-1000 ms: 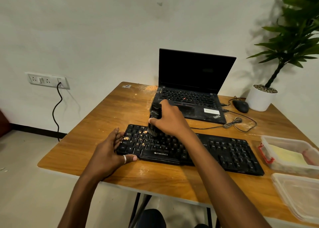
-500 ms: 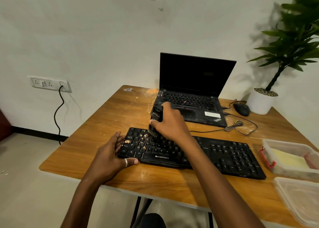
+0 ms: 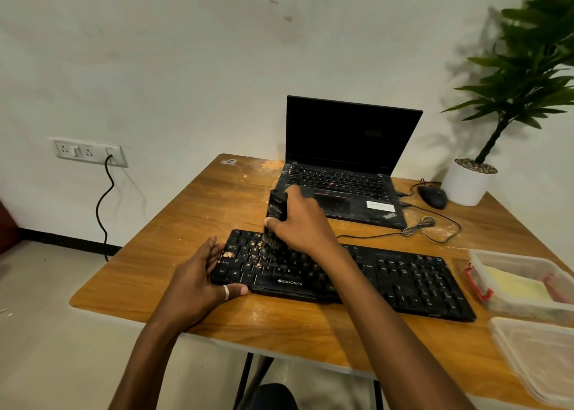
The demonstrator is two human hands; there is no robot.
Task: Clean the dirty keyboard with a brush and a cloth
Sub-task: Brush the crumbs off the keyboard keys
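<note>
Lying near the front edge of the wooden table (image 3: 174, 229): black plastic keyboard (image 3: 403, 282), white "ZEBRONICS" lettering below its space bar, pale crumbs (image 3: 231, 254) on its left keys. Right hand (image 3: 302, 225) curled tight round the black-handled brush (image 3: 276, 206), which stands upright with bristles on the keyboard's upper-left rows. Left hand (image 3: 198, 280) has straight fingers against the keyboard's left end, ringed thumb along its front edge. Bare tabletop lies left of the keyboard. Behind it is an open black laptop (image 3: 351, 136), marked "ThinkPad". Just beside its right end is a clear plastic box (image 3: 509, 256).

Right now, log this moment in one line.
right hand: grips brush on keyboard | left hand: braces keyboard's left end | crumbs: on left keys
</note>
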